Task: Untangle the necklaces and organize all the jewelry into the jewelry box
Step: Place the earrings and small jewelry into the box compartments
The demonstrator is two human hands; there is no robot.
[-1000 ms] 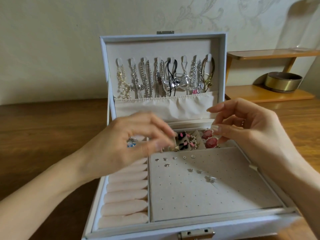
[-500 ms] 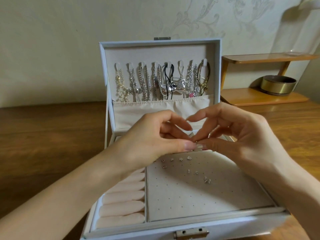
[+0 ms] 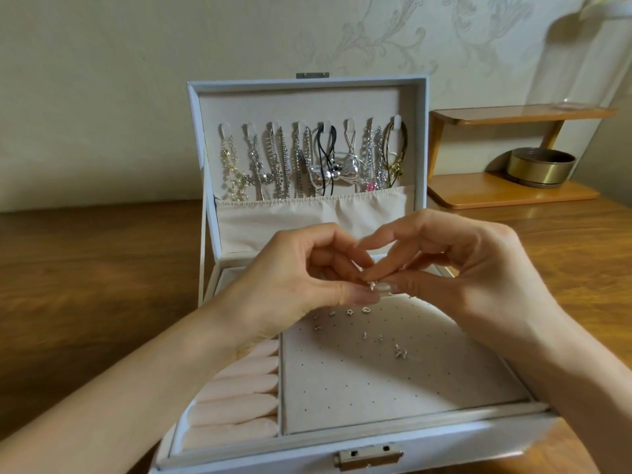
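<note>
Two bare hands meet above an open white jewelry box (image 3: 444, 436) that stands on a wooden table (image 3: 85, 285). The left hand (image 3: 301, 278) and the right hand (image 3: 472, 268) come together fingertip to fingertip, fingers curled. Between their thumbs and forefingers they pinch a tiny silver earring (image 3: 372, 286), held just over the back edge of the box's tray. The piece is too small to make out its shape.

The box lid stands upright at the back. Inside it, a row of necklaces (image 3: 307, 162) hangs from small hooks, side by side, with their lower ends tucked into a gathered cream fabric pocket (image 3: 273, 220).

Below the hands, the tray has two parts. On the left are soft pink ring rolls (image 3: 236, 405). On the right is a beige earring panel (image 3: 376, 388) dotted with small holes, and several small silver studs (image 3: 349, 313) sit in its upper half. A metal clasp (image 3: 367, 456) is fixed to the front wall of the box.

Off to the right, against the wall, a low wooden shelf (image 3: 496, 196) holds a round gold-coloured bowl (image 3: 540, 167).
</note>
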